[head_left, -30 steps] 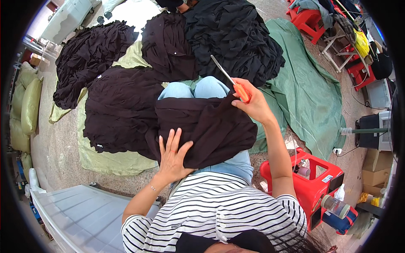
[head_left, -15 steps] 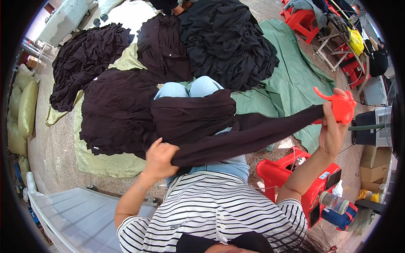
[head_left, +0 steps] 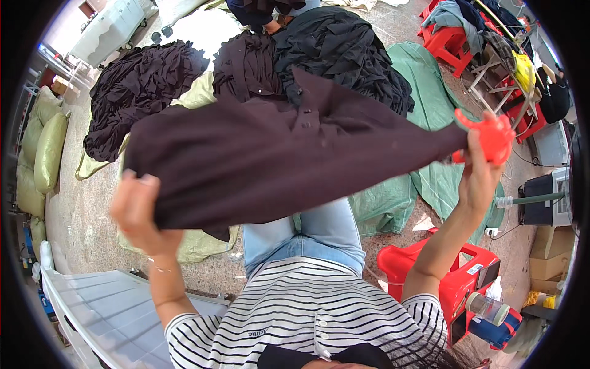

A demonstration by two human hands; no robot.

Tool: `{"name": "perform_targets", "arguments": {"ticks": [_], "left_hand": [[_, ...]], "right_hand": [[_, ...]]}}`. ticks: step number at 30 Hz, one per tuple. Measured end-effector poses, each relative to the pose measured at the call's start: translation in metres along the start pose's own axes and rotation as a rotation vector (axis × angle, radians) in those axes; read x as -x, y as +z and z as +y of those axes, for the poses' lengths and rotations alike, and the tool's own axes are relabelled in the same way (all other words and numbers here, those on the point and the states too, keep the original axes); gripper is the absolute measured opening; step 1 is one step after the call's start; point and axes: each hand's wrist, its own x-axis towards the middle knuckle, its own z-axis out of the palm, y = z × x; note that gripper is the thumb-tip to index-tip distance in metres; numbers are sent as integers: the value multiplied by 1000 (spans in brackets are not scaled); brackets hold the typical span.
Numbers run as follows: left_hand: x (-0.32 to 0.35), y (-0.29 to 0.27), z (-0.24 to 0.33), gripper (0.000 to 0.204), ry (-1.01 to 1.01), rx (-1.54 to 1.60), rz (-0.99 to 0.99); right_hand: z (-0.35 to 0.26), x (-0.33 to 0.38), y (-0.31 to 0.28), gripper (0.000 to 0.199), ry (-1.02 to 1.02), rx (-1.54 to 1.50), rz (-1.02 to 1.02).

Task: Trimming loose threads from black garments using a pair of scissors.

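Observation:
A dark brown buttoned shirt (head_left: 276,160) is stretched in the air above my lap, its small buttons showing near the upper middle. My left hand (head_left: 140,212), slightly blurred, grips its left end. The narrower right end, which looks like a sleeve, is pinched in my right hand (head_left: 481,169). A bright red plastic tool (head_left: 493,138) with a curved prong sits in that same hand; its exact kind I cannot make out. My jeans (head_left: 304,237) show below the shirt.
Piles of dark brown cloth (head_left: 138,86) and black cloth (head_left: 338,49) lie ahead on green sheeting (head_left: 430,98). Another person's hand (head_left: 272,26) shows behind them. A red stool (head_left: 399,261) stands at my right, a grey-white bin (head_left: 117,307) at my left.
The shirt has risen from my lap and opened out. My left hand has moved left and up with its end; my right hand stays almost in place. The brown pile nearest me is now hidden.

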Motion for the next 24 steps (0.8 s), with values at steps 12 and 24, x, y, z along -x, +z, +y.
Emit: {"name": "perform_targets", "arguments": {"ticks": [12, 24], "left_hand": [[121, 57, 63, 29, -291, 553, -567], [73, 193, 109, 23, -299, 977, -731]], "right_hand": [[109, 171, -39, 57, 410, 810, -484], [21, 176, 19, 33, 302, 882, -738]]}}
